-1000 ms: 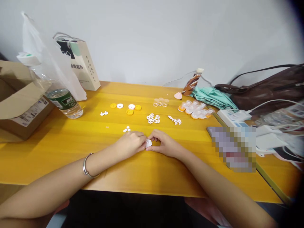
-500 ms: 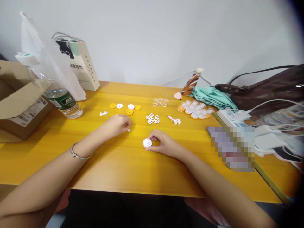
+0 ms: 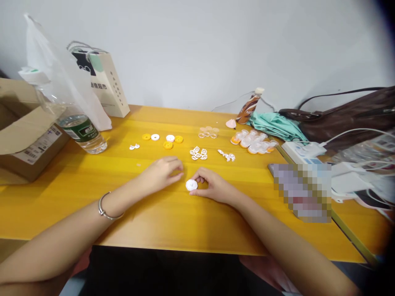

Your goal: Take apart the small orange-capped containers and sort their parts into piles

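Between the thumb and fingers of my right hand (image 3: 212, 187) is a round white plastic disc (image 3: 191, 185) with a small raised centre. My left hand (image 3: 165, 172) is just left of the disc, its thumb and fingers apart with nothing visible between them. Beyond my left hand lie yellow rings (image 3: 168, 145) and white rings (image 3: 155, 137). White openwork plastic pieces (image 3: 198, 153) are grouped behind my right hand, and small white branched pieces (image 3: 226, 156) lie to their right. Two small white pegged pieces (image 3: 134, 146) sit farther left.
Clear little cups (image 3: 208, 132) and clear-and-orange capsules (image 3: 253, 142) stand at the back. On the left are a cardboard box (image 3: 27, 152), a water bottle (image 3: 82, 129) and a paper bag (image 3: 114, 88). A drink bottle (image 3: 248, 107), power strip (image 3: 304, 154) and phone (image 3: 299, 193) are right.
My left hand has come nearer, toward the disc, and its fingers have spread from a pinch at a small white piece. My right hand keeps the disc in place.
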`<state>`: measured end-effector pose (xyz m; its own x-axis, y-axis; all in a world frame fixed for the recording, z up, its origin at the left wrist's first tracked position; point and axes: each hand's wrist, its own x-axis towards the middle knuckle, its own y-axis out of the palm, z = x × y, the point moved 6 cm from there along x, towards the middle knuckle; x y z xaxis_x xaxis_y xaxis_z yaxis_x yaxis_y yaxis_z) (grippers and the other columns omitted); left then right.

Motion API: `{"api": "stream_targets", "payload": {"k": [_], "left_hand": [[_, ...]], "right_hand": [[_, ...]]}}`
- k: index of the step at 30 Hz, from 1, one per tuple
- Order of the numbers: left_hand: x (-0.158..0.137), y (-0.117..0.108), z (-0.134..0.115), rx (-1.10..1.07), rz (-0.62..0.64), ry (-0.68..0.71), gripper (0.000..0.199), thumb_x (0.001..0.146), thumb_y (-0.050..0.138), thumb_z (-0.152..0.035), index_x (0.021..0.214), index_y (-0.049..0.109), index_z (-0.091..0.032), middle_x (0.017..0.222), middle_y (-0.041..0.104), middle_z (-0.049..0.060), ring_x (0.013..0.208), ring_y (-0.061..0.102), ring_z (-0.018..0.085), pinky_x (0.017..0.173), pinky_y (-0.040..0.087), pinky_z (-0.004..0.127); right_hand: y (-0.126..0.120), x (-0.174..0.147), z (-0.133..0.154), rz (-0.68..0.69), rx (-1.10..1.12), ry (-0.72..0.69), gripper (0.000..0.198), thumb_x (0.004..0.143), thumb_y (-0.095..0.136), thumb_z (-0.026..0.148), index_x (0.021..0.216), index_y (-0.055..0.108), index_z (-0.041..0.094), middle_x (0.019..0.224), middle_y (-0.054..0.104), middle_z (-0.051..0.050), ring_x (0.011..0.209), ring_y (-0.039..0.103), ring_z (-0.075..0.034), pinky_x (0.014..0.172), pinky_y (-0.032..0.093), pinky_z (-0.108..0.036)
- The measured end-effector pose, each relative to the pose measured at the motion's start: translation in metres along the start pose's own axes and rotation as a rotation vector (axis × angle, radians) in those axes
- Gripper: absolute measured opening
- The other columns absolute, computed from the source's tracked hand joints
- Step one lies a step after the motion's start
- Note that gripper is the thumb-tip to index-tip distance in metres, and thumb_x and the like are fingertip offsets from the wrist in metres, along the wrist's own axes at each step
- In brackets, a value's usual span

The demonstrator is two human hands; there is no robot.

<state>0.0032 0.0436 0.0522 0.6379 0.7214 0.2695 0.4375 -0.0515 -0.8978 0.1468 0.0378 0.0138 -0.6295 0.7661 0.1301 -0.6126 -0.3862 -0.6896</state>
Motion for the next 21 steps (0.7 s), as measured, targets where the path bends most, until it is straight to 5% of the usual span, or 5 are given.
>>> {"api": "stream_targets", "payload": {"k": [6, 21], "left_hand": [[-0.005, 0.028, -0.032, -0.067, 0.037, 0.161, 0.018, 0.088, 0.047, -0.025, 0.096, 0.060, -0.016, 0.091, 0.060, 0.006, 0.083, 0.056, 0.015, 0.075, 0.045, 0.028], [-0.001, 0.035, -0.024, -0.125, 0.006, 0.041, 0.016, 0.087, 0.051, -0.025, 0.091, 0.064, -0.016, 0.085, 0.061, 0.005, 0.080, 0.057, 0.015, 0.075, 0.045, 0.027]], "right_hand": [[-0.001, 0.001, 0.002, -0.018, -0.005, -0.059, 0.024, 0.072, 0.067, 0.036, 0.078, 0.053, 0.018, 0.075, 0.051, 0.001, 0.070, 0.046, -0.013, 0.064, 0.040, -0.025], [0.001, 0.002, -0.001, -0.012, 0.002, -0.046, 0.028, 0.071, 0.068, 0.042, 0.079, 0.056, 0.018, 0.075, 0.052, 0.000, 0.072, 0.048, -0.013, 0.066, 0.040, -0.025]]}}
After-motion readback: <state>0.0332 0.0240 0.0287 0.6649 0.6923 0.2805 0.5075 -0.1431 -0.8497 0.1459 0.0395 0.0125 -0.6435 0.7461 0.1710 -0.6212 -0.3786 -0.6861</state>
